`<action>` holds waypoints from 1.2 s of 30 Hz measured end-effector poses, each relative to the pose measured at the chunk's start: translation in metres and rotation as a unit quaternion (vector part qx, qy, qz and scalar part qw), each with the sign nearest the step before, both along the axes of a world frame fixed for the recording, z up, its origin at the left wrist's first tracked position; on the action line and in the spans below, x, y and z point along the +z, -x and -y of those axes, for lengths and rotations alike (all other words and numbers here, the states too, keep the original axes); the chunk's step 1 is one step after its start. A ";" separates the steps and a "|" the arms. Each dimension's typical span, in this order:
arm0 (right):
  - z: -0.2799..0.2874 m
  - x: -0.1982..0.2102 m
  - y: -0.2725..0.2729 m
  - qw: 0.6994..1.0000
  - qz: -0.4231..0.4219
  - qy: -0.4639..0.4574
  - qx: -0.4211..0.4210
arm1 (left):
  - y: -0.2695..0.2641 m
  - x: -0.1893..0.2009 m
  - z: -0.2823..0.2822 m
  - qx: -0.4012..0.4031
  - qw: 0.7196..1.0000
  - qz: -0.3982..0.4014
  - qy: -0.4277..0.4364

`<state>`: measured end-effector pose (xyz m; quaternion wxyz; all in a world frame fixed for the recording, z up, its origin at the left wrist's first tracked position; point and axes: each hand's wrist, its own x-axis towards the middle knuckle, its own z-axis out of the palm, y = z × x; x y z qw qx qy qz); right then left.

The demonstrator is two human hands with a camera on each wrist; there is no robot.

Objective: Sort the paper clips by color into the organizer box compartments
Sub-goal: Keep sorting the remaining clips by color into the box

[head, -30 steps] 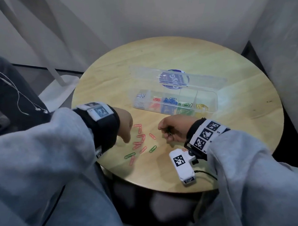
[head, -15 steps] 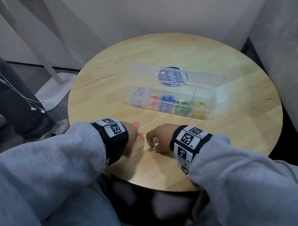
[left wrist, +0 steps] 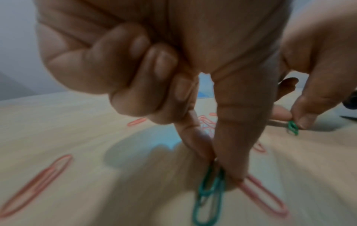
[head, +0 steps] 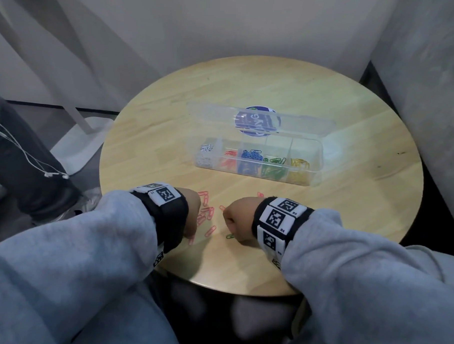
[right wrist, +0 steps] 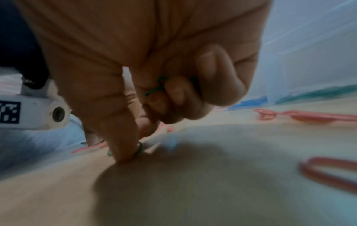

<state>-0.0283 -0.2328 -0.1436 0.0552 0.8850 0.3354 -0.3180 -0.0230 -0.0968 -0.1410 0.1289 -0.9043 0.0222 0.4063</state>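
The clear organizer box [head: 316, 160] stands mid-table with its lid open behind it, and its compartments hold white, red, blue, green and yellow clips. Loose red paper clips [head: 206, 210] lie between my hands near the front edge. My left hand [head: 191, 222] [left wrist: 218, 166] pinches a green paper clip [left wrist: 209, 188] between thumb and forefinger against the table. My right hand [head: 234, 221] [right wrist: 133, 151] pinches another green paper clip [right wrist: 139, 149] [head: 229, 236] at the tabletop. A second green clip [right wrist: 156, 88] sits tucked in its curled fingers.
The round wooden table [head: 349, 203] sits in a corner, with walls behind and to the right. A person's dark trouser leg [head: 18, 149] with a dangling earphone cord [head: 54, 174] is at the left. More red clips [left wrist: 36, 186] lie to the left of my left hand.
Both hands have dropped toward the near edge onto the loose clips. The right hand moved left to the green clip, and the left hand came down on the other green clip.
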 end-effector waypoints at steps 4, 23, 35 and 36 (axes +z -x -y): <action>0.016 0.010 -0.011 0.995 -0.045 -0.030 -0.087 | 0.001 0.001 -0.005 0.041 0.999 0.025 0.017; 0.076 0.041 -0.070 0.784 0.001 -0.351 -0.513 | -0.047 0.063 0.034 0.270 0.837 0.207 0.429; 0.113 0.060 -0.054 0.807 -0.008 -0.354 -0.472 | -0.073 0.056 0.096 0.370 0.698 0.183 0.585; 0.117 0.059 -0.052 0.816 -0.005 -0.339 -0.469 | -0.074 0.055 0.100 0.382 0.685 0.171 0.596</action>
